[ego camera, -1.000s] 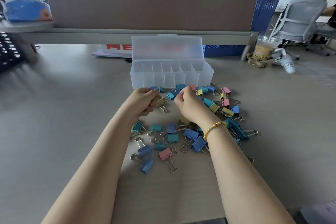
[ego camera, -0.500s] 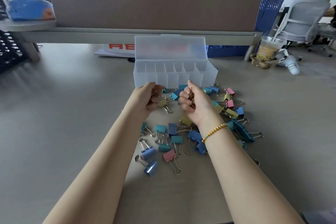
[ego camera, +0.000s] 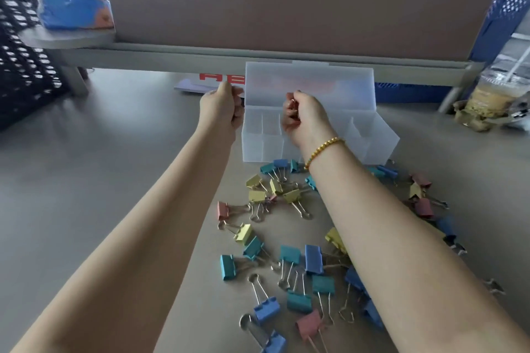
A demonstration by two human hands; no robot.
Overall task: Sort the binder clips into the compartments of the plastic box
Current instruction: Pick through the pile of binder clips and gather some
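L hand (ego camera: 222,107) fisted beside box (ego camera: 381,135) edge; R hand (ego camera: 304,117) over compartments (fingers curled).

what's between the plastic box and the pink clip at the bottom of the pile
In the head view, between the plastic box and the pink clip lie scattered yellow, teal and blue binder clips on the table.

Both forearms were bare, no sleeves showing, and the right wrist had a gold beaded bracelet (ego camera: 324,149) with one teal bead.
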